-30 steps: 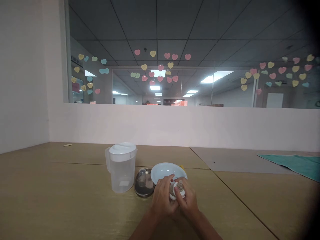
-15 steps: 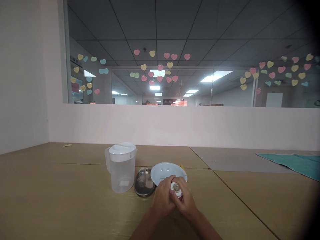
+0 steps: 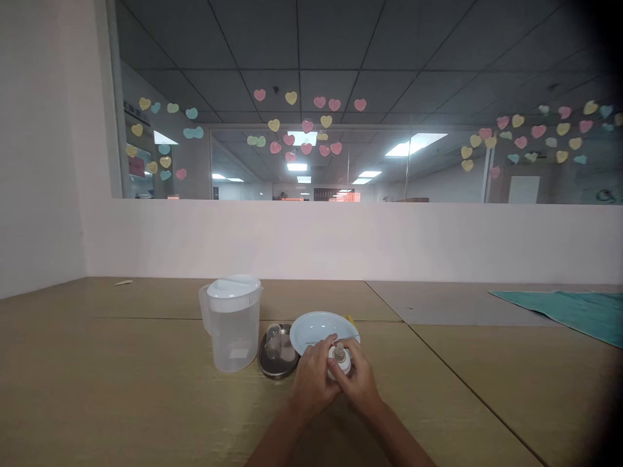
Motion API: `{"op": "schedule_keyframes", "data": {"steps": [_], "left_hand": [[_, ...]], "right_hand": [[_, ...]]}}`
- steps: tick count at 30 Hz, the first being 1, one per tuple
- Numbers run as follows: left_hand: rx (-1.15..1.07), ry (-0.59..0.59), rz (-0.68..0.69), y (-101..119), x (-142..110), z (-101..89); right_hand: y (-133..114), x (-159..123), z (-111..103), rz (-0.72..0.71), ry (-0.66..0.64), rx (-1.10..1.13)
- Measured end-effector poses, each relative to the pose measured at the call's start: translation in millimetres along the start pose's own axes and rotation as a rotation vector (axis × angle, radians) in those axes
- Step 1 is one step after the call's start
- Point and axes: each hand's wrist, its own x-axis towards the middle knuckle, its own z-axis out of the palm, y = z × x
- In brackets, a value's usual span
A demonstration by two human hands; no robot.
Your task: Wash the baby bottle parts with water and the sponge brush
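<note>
Between my two hands is a baby bottle (image 3: 340,358), its white collar and pale teat facing up toward me. My left hand (image 3: 313,377) wraps round its left side. On the other side, the fingers and thumb of my right hand (image 3: 359,381) curl about the collar. The bottle's body is mostly hidden by the hands. Just beyond them lies a pale blue-white bowl (image 3: 311,323) with a thin stick-like item in it. To the left, a metal tray (image 3: 277,374) holds a clear domed cap (image 3: 273,342) lying in it.
Left of the tray stands a lidded, translucent plastic pitcher (image 3: 235,334) with its handle to the left. A green cloth (image 3: 564,311) lies at the far right of the table (image 3: 146,389). Something yellow (image 3: 351,320) shows behind the bowl. A wall with a window backs the table.
The bottle has tipped a little, so its teat now points more upward in view. Both hands stay closed round it. The whole view has shifted slightly.
</note>
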Motion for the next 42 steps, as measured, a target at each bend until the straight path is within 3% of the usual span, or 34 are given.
{"op": "schedule_keyframes", "data": {"steps": [15, 28, 42], "left_hand": [[0.152, 0.055, 0.021, -2.7, -2.5, 5.5], [0.067, 0.103, -0.044, 5.7, 3.1, 1.1], [0.036, 0.098, -0.073, 7.8, 2.9, 1.1]], "right_hand": [[0.8, 5.4, -0.8, 0.020, -0.078, 0.033], [2.3, 7.3, -10.5, -0.122, 0.142, -0.148], [7.5, 7.0, -10.0, -0.316, 0.225, -0.249]]}}
